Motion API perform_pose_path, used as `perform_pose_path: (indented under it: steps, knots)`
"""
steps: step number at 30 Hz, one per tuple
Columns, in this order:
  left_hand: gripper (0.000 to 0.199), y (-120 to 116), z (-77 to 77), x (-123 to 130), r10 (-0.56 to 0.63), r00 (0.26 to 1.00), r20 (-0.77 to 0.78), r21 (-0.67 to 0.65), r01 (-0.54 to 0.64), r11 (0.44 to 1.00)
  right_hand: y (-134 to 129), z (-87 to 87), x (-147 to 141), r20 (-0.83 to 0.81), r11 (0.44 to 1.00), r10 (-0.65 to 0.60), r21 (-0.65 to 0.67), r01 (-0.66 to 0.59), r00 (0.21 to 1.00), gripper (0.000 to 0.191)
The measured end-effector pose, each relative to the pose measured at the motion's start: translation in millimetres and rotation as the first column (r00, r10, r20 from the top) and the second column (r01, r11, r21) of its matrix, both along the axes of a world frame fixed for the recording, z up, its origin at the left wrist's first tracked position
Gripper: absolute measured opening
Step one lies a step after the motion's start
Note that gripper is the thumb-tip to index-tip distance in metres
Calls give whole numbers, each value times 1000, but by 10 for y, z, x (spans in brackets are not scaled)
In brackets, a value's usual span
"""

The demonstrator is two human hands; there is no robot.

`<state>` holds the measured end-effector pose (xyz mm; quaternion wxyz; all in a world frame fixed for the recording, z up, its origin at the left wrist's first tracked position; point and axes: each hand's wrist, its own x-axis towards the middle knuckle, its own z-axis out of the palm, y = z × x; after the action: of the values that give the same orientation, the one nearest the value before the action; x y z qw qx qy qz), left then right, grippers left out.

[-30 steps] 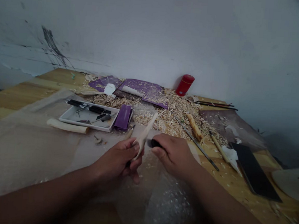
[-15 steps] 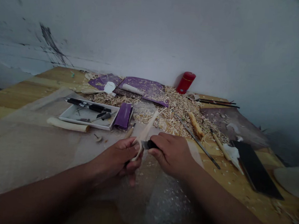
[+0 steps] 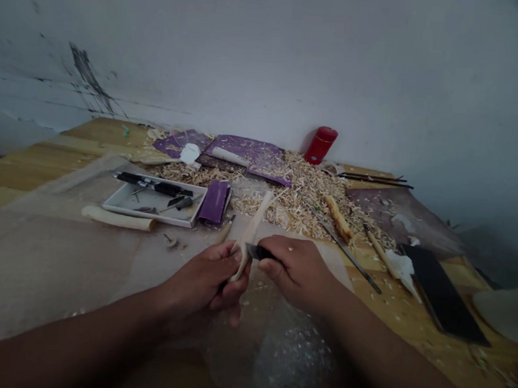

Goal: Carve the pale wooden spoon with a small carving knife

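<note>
Over bubble wrap (image 3: 285,363) on the bench (image 3: 102,131), left hand (image 3: 202,282) curled tight around a pale carved wood strip (image 3: 250,232), right hand (image 3: 295,274) gripping a black-handled knife (image 3: 263,253) — blade (image 3: 253,251) against the wood

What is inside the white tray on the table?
The white tray holds tools with black grips and thin metal shafts. Whatever lies beneath those tools is covered and cannot be seen.

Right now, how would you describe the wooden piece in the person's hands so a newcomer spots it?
Above the bubble wrap, the left hand holds a slender pale wood piece upright. It is the only wood off the table, with the black-handled knife from the right hand against it.
</note>
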<state>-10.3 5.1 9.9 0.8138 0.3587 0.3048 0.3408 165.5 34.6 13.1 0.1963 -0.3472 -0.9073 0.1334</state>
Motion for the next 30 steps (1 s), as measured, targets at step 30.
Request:
perform_pose_path:
  steps: [30]
  knots:
    - [25,64,-34,-37,4,988,-157,122,15,992,4,-44,-37,-17,998,4,-64,-6,1000,33]
